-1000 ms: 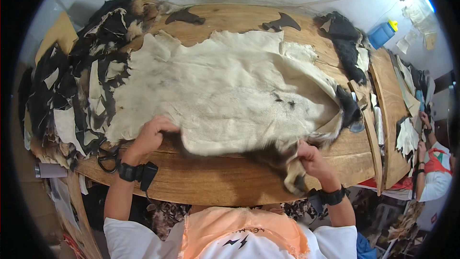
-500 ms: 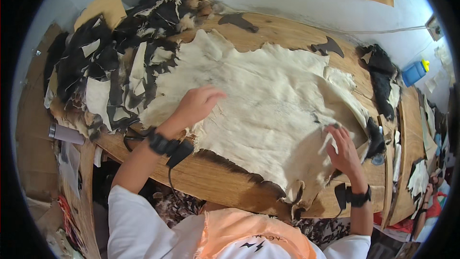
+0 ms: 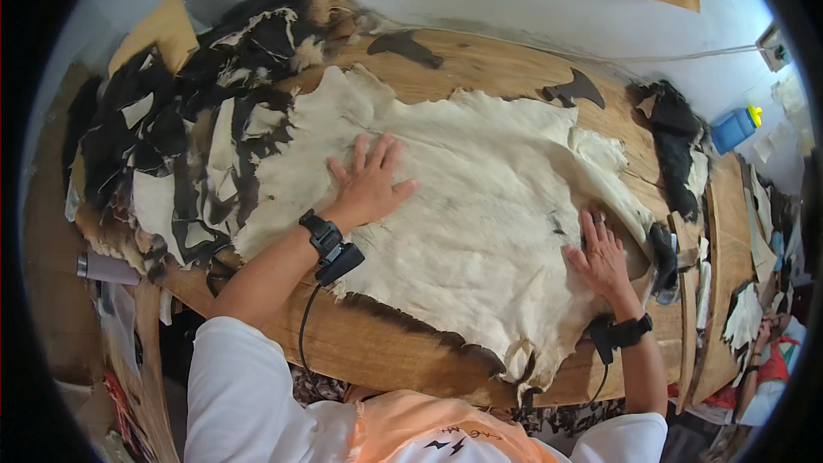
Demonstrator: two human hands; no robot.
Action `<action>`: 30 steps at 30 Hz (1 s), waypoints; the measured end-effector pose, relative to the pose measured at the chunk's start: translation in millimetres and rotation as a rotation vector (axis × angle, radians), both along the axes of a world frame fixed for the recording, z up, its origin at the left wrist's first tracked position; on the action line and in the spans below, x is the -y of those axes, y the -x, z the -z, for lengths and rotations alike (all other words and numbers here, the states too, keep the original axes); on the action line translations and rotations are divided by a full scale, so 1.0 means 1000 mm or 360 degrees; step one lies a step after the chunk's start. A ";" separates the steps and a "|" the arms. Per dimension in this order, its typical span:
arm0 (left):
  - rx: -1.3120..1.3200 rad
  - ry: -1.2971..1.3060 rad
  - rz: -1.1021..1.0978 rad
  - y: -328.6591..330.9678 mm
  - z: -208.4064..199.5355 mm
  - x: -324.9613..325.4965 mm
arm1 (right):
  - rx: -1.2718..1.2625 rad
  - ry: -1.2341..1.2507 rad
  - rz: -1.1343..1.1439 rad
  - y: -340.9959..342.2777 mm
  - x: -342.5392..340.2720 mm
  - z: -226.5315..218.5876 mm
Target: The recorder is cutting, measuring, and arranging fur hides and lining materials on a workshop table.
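A large cream-coloured hide point(image 3: 480, 197) lies spread over the wooden table, its skin side up and dark fur showing along the near edge. My left hand point(image 3: 370, 184) rests flat on its left part, fingers spread and holding nothing. Near the hide's right end, my right hand point(image 3: 603, 259) also lies on the surface with its fingers stretched out. Just beyond that hand the right edge of the hide rises in a fold. Both wrists carry black strapped devices with cables.
Black and white fur scraps point(image 3: 171, 146) are heaped at the left. Two dark flat blades point(image 3: 576, 90) lie along the table's back. A black fur piece point(image 3: 677, 146), a blue bottle point(image 3: 735, 130) and wooden boards point(image 3: 724, 266) are at the right. A lilac flask point(image 3: 111, 269) lies at far left.
My left hand has come down onto the hide and spread its fingers. My right hand has flattened out, slightly lower in view. The hide's left part looks smoother.
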State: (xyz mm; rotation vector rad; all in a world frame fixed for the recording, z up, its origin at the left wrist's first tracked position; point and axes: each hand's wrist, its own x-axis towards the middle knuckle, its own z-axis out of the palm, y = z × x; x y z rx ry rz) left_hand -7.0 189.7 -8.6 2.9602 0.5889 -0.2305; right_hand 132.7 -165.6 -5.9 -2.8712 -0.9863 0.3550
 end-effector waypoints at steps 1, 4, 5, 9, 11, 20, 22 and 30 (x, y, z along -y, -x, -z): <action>0.0007 -0.0033 -0.0028 -0.002 0.001 0.000 | 0.0002 0.0014 0.0026 -0.002 0.000 0.000; 0.0029 -0.0086 -0.0010 -0.001 0.002 0.001 | 0.0022 -0.0057 0.0009 -0.002 0.000 0.000; 0.0039 -0.0138 -0.0022 0.002 0.001 0.001 | 0.0023 -0.0081 -0.0018 0.002 -0.001 0.002; 0.0058 -0.0216 -0.0006 0.035 0.002 -0.006 | -0.0030 -0.0088 -0.0067 0.024 -0.008 0.004; 0.0040 -0.0256 -0.0029 0.048 0.001 -0.008 | 0.0035 -0.0141 -0.0073 0.036 -0.010 0.006; -0.0069 -0.0298 -0.0124 0.073 0.005 -0.030 | -0.0679 -0.0290 0.0478 0.022 0.022 -0.013; -0.0063 -0.0277 -0.0141 0.071 0.005 -0.028 | -0.0595 -0.0199 0.0461 0.008 0.049 0.002; -0.0077 -0.0297 -0.0161 0.067 0.010 -0.024 | -0.0745 -0.1104 0.0976 -0.028 0.125 -0.025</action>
